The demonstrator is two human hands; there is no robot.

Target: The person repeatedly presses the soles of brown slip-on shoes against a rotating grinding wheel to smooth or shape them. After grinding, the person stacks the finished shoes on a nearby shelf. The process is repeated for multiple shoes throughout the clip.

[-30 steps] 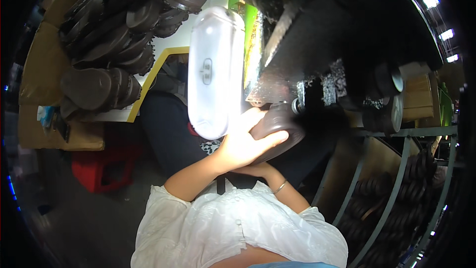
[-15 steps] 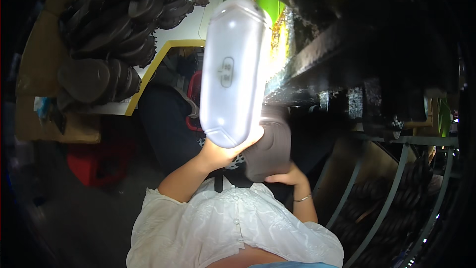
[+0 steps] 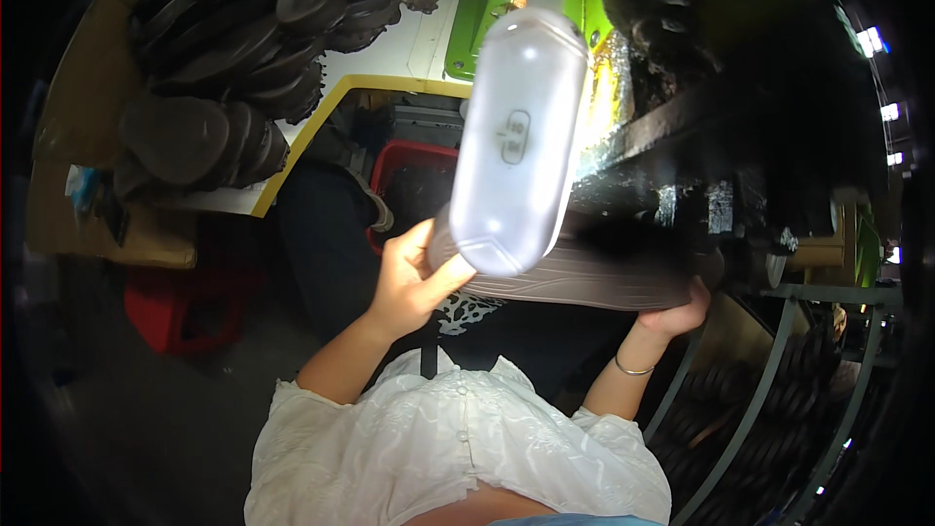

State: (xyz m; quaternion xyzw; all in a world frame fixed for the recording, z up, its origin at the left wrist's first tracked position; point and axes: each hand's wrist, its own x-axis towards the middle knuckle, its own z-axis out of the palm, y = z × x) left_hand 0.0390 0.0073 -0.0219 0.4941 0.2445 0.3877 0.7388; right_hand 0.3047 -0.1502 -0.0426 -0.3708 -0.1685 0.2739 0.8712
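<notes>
A dark brown shoe sole [image 3: 584,287] lies crosswise before me, its side with wavy grooves facing me. My left hand [image 3: 411,278] is closed on its left end, thumb on the near side. Around the right end are the closed fingers of my right hand [image 3: 677,312], a bracelet on that wrist. A pale, glowing lamp head [image 3: 518,151] hangs in front and hides the sole's upper left part and the tip of my left thumb.
Brown soles [image 3: 195,141] are heaped on a white, yellow-edged table [image 3: 292,148] at left. Below its edge sits a red basket [image 3: 419,150]; a red stool [image 3: 175,312] stands lower left. Dark machinery [image 3: 682,122] fills the right, above a metal rack [image 3: 765,370] with more soles.
The sole has turned from lengthwise to crosswise. My right hand has moved right and up to its far end, and my left hand has risen slightly. The lamp appears further right.
</notes>
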